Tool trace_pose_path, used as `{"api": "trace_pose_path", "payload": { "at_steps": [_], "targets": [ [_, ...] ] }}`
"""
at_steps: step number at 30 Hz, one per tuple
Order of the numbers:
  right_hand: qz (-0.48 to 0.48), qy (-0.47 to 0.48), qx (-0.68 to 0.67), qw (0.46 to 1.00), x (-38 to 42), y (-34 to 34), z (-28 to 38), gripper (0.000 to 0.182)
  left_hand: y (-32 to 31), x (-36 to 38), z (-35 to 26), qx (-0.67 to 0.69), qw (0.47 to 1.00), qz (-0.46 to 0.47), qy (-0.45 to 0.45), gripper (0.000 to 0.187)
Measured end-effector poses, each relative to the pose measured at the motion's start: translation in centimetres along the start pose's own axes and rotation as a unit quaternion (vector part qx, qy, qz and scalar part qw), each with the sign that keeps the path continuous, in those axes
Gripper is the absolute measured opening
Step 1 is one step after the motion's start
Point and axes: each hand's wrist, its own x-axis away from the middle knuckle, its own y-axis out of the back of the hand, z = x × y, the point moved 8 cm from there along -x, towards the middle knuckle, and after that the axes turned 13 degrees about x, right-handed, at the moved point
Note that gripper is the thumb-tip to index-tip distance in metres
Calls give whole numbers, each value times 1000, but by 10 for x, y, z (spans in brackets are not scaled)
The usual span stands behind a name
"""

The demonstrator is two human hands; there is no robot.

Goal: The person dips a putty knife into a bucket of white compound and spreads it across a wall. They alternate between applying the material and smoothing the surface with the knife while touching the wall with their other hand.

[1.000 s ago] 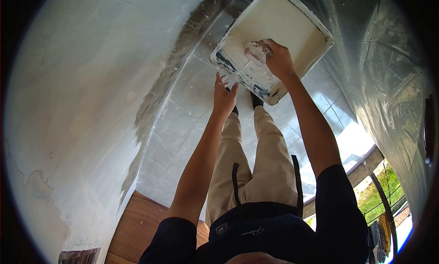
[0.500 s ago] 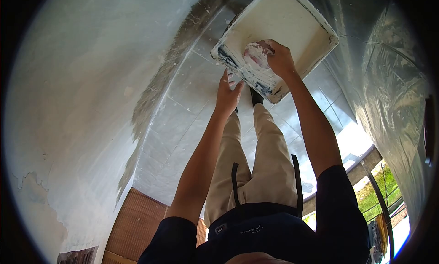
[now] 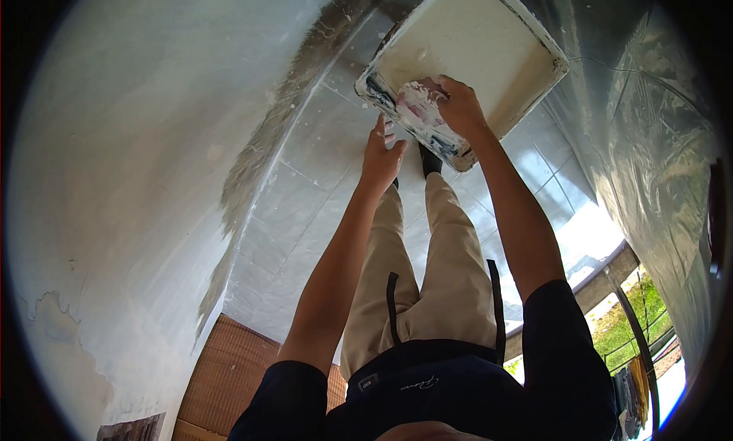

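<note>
My right hand (image 3: 460, 109) is closed on the edge of a flat pinkish pad (image 3: 421, 109) coated in thick white paste. The pad is inside a pale rectangular tray (image 3: 496, 48), against its near left side. Dark and white smears streak the tray's inner wall there, and a cream-white layer covers its bottom. Just outside the tray's near left rim, my left hand (image 3: 382, 151) has its thumb and fingers apart, with white residue on the fingertips and nothing visible in it.
A pale patchy wall (image 3: 145, 158) rises on the left, with a rough grey strip along its base. Grey floor tiles (image 3: 298, 189) spotted with white lie below. Clear plastic sheeting (image 3: 649, 128) hangs on the right. A brown woven panel (image 3: 225, 372) stands at lower left.
My right hand has moved the pad slightly left and down in view, closer to the tray's near left rim. The left hand has stayed almost still.
</note>
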Motion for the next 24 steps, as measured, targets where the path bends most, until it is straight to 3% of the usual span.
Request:
{"api": "trace_pose_path", "payload": {
  "at_steps": [5,24],
  "targets": [
    [42,13,13,999,-7,-5,2,37,2,-3,7,-5,1000,11,-4,78],
    [57,2,12,998,-15,-3,1,43,19,13,6,-18,999,31,40,66]
  ]
}}
